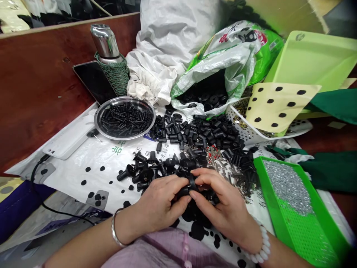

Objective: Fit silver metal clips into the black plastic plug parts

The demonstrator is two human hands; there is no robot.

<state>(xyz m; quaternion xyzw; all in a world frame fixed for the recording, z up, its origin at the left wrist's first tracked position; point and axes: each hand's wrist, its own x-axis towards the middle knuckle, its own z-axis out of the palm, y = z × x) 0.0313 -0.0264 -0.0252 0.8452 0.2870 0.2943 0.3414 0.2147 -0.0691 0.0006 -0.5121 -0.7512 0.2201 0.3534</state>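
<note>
My left hand (160, 203) and my right hand (223, 203) meet at the near middle of the table, fingers pinched together on a small black plastic part (190, 186) held between them. Just beyond my hands lies a heap of black plastic caps and tubes (200, 134), with wider funnel-shaped black pieces (147, 167) to the left. A silver bracelet circles my left wrist and a white bead bracelet my right.
A round steel dish (124, 118) holds black springs at the back left, beside a steel flask (108, 56) and a phone (93, 80). An open sack (220, 74) holds black rings. A green tray (295, 208) of small silver bits lies right; a white basket (251, 128) sits behind.
</note>
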